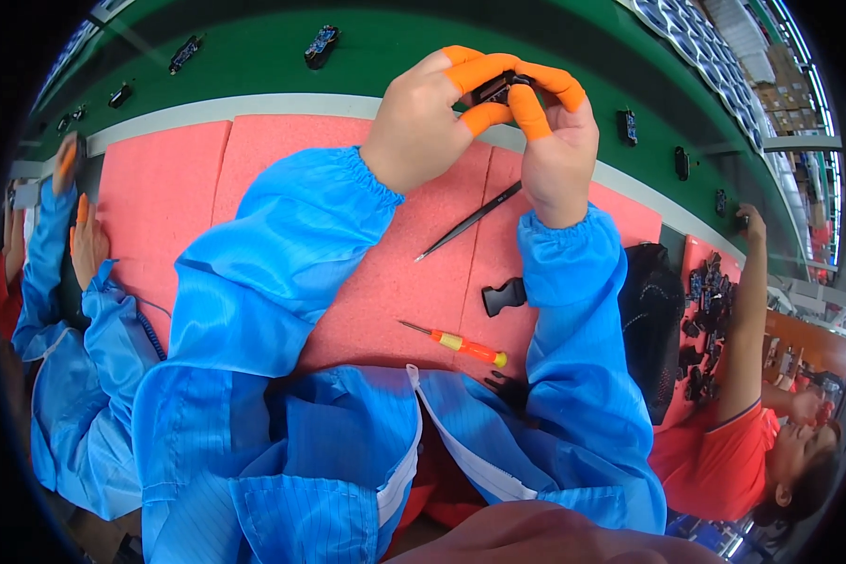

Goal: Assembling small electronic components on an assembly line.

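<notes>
Above the far edge of the pink foam mat, a small black device part (500, 87) is pinched between both hands. My left hand (430, 113) grips its left side, with orange finger cots on the fingertips. On the other side my right hand (556, 127) closes on it, also in orange cots. The fingers cover much of the part, so its exact kind is hidden. Below the hands, black tweezers (470, 221) lie slantwise on the mat. Nearer to me are a black buckle (504, 297) and a screwdriver (456, 342) with a red and yellow handle.
Beyond the mat (287, 160) runs a green conveyor belt (244, 52) carrying spaced-out devices, among them a blue and black one (321, 45). A black mesh bag (650, 310) lies right of my arm, near a pile of black parts (705, 320). Co-workers sit on both sides.
</notes>
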### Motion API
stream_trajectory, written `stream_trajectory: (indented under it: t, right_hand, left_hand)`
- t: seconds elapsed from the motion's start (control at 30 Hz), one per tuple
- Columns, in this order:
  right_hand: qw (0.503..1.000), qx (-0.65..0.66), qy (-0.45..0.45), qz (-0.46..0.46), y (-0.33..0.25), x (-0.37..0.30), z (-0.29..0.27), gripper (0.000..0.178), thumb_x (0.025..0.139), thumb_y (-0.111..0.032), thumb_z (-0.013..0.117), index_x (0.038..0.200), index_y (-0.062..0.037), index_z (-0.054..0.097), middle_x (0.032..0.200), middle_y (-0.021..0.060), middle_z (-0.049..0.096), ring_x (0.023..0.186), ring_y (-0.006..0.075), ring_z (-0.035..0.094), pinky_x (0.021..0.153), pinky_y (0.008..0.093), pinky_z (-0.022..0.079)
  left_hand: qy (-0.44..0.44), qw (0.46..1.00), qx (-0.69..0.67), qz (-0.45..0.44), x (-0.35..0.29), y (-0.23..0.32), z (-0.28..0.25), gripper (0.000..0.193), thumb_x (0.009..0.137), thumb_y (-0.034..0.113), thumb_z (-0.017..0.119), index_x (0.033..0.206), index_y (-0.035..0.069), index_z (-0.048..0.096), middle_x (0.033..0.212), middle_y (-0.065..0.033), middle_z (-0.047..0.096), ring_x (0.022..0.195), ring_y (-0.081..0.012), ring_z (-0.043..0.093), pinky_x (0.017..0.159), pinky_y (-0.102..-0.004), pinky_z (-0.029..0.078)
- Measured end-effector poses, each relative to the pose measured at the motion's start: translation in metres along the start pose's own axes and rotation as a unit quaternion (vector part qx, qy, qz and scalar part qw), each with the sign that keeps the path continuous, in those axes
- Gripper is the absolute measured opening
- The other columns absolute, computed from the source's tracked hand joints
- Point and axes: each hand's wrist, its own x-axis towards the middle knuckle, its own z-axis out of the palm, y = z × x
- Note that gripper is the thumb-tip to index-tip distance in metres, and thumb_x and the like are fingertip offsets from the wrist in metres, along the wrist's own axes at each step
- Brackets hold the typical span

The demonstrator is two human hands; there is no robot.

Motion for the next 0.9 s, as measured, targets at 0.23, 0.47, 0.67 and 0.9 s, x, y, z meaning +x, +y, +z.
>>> stream_trajectory:
  t: [0.23,0.47,0.67,0.9]
  right_hand:
    - [0.982,0.165,0.031,0.085,0.014,0.001,0.0,0.02,0.084,-0.006,0.049,0.103,-0.0008,0.05,0.098,0.0092,0.055,0.09,0.0166,0.053,0.079,0.0282,0.044]
    - [0.979,0.111,-0.004,0.169,0.014,0.004,-0.01,0.022,0.084,-0.009,0.05,0.104,-0.0002,0.05,0.103,0.0108,0.053,0.092,0.0184,0.053,0.079,0.0289,0.045]
    - [0.998,-0.064,-0.007,0.008,0.003,0.008,-0.002,0.024,0.074,-0.004,0.061,0.097,-0.0005,0.056,0.101,0.0058,0.053,0.087,0.0168,0.055,0.078,0.0275,0.046]
    - [0.986,-0.165,0.018,-0.024,0.005,0.007,-0.005,0.018,0.07,0.001,0.063,0.087,0.0014,0.059,0.102,0.0076,0.051,0.084,0.016,0.055,0.075,0.0264,0.047]
  left_hand:
    - [0.06,0.982,-0.169,-0.055,0.01,-0.01,0.004,0.045,0.066,0.002,0.065,0.108,0.005,0.05,0.093,-0.0096,0.056,0.079,-0.0191,0.058,0.072,-0.026,0.048]
    - [0.069,0.862,-0.444,-0.233,0.019,0.005,-0.009,0.051,0.07,-0.01,0.058,0.115,0.002,0.036,0.1,-0.0101,0.049,0.093,-0.0175,0.051,0.078,-0.0248,0.044]
    - [-0.012,0.954,-0.278,-0.11,0.008,-0.012,0.003,0.054,0.065,-0.004,0.063,0.113,0.005,0.042,0.101,-0.0116,0.053,0.088,-0.019,0.056,0.079,-0.0278,0.046]
    - [-0.043,0.969,-0.217,-0.114,0.005,-0.006,0.006,0.055,0.064,-0.004,0.065,0.113,0.003,0.041,0.098,-0.0123,0.054,0.091,-0.022,0.056,0.079,-0.0291,0.047]
